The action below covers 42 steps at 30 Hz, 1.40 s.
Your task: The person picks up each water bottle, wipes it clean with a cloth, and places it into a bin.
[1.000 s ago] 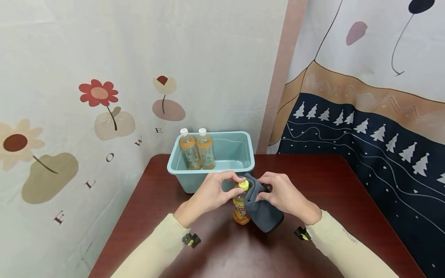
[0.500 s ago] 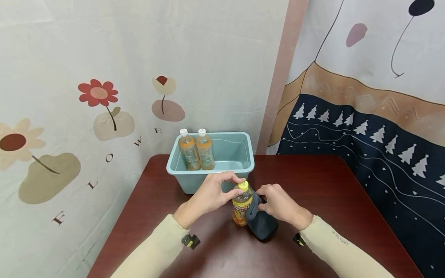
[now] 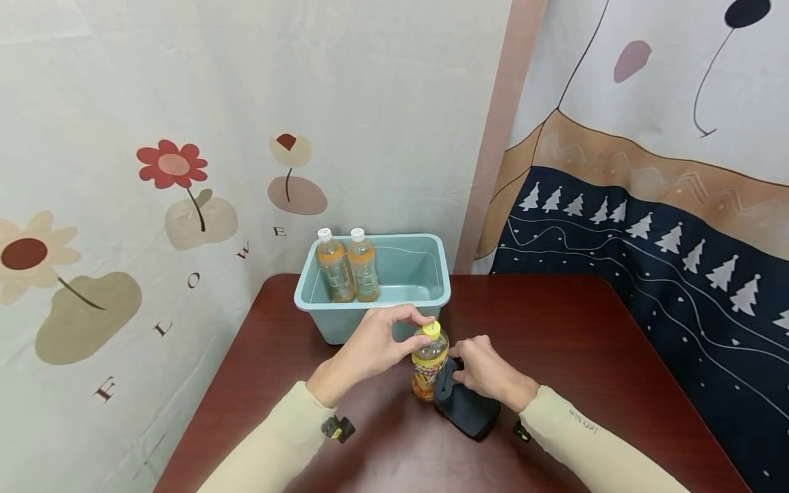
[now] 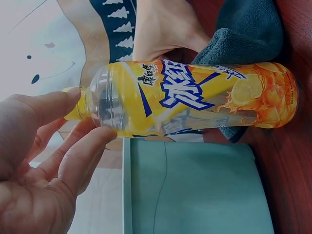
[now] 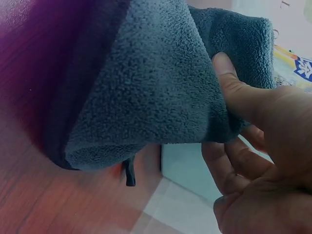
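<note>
A clear drink bottle [image 3: 428, 370] with a yellow label and yellow cap stands upright on the table, in front of the bin. My left hand [image 3: 376, 342] pinches its cap [image 4: 80, 103] between thumb and fingers. In my right hand [image 3: 490, 370] is a dark grey cloth [image 3: 465, 407], gripped between thumb and fingers and pressed against the right side of the bottle's label. The cloth's lower part hangs down toward the tabletop. In the right wrist view the folded cloth [image 5: 156, 78] fills much of the picture, and only a bit of label shows behind it.
Behind the hands stands a light blue bin [image 3: 413, 301]. Two white-capped bottles, one at the left [image 3: 335, 270] and one beside it [image 3: 364, 270], stand in its left half. The dark red table [image 3: 567, 322] meets printed wall cloths [image 3: 394, 123] at the back.
My right hand has moved down along the bottle's side with the cloth, from near the cap to the label, uncovering the bottle's upper part. My left hand stays at the cap.
</note>
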Motion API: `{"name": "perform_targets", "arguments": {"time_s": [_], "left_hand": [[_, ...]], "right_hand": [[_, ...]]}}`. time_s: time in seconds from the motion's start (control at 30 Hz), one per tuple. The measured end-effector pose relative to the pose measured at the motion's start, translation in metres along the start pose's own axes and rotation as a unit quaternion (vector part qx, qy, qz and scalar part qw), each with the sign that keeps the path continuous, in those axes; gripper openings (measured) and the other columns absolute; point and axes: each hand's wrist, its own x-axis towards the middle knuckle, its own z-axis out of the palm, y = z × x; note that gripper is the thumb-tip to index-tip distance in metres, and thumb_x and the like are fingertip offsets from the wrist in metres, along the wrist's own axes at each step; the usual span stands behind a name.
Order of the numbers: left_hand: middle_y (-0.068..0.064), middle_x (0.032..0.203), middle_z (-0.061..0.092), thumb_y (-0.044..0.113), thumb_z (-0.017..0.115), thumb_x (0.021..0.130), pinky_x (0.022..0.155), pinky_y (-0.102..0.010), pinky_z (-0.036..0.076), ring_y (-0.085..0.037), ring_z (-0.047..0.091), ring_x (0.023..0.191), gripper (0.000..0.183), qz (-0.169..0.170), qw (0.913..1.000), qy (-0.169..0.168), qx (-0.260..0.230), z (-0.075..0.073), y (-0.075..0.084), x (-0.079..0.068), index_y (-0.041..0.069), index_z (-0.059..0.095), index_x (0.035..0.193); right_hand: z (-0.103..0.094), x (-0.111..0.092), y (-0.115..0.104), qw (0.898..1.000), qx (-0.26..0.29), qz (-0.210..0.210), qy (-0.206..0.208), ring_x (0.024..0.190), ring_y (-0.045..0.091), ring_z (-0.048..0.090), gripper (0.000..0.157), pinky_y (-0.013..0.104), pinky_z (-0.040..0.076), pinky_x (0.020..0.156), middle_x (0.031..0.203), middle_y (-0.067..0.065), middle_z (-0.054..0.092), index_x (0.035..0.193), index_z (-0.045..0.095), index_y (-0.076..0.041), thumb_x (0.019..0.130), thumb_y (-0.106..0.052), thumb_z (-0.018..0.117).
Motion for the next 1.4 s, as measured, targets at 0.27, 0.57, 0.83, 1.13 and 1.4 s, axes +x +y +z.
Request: {"name": "perform_targets", "arguments": {"time_s": [0.27,0.57,0.83,1.13,1.4], "left_hand": [[0.006,0.130,0.088,0.020,0.095,0.100,0.108,-0.038,0.069,-0.014,0.082,0.121,0.026,-0.004,1.0000,-0.004,-0.003,-0.003,-0.002,-0.002,0.023,0.085,0.124],[0.006,0.132,0.089,0.020,0.095,0.100,0.108,-0.041,0.069,-0.014,0.084,0.120,0.020,0.009,0.9999,0.003,-0.009,-0.005,-0.002,-0.003,0.021,0.086,0.118],[0.004,0.132,0.089,0.017,0.095,0.100,0.106,-0.047,0.070,-0.017,0.084,0.120,0.021,0.016,0.9997,0.006,-0.017,-0.005,-0.002,-0.004,0.020,0.086,0.118],[0.004,0.130,0.089,0.016,0.095,0.100,0.108,-0.041,0.069,-0.016,0.084,0.122,0.023,0.018,0.9997,0.003,-0.014,-0.005,-0.001,-0.002,0.020,0.087,0.121],[0.004,0.129,0.089,0.014,0.095,0.099,0.109,-0.043,0.069,-0.018,0.083,0.121,0.027,0.009,0.9999,-0.002,-0.011,-0.006,-0.002,-0.003,0.020,0.087,0.125]], "right_hand": [[-0.010,-0.001,-0.005,0.998,0.061,0.011,0.016,0.096,0.013,0.084,0.027,0.028,0.072,0.079,0.111,0.010,0.090,0.117,0.090,-0.002,0.091,0.005,0.095],[-0.038,-0.002,-0.013,0.996,0.061,-0.008,0.063,0.087,0.004,0.076,0.029,0.020,0.067,0.077,0.106,0.004,0.090,0.115,0.092,-0.006,0.090,0.009,0.094],[-0.061,-0.003,-0.025,0.991,0.086,-0.022,0.095,0.078,0.005,0.063,0.028,0.021,0.060,0.066,0.099,-0.005,0.086,0.113,0.093,-0.012,0.091,0.005,0.096],[-0.075,-0.002,-0.041,0.980,0.142,-0.028,0.135,0.090,0.007,0.073,0.031,0.025,0.070,0.081,0.105,-0.005,0.083,0.119,0.093,-0.013,0.090,-0.006,0.101],[-0.076,-0.001,-0.048,0.980,0.148,-0.012,0.130,0.093,0.008,0.074,0.032,0.026,0.069,0.084,0.106,-0.006,0.080,0.121,0.092,-0.012,0.091,-0.009,0.101]]}}
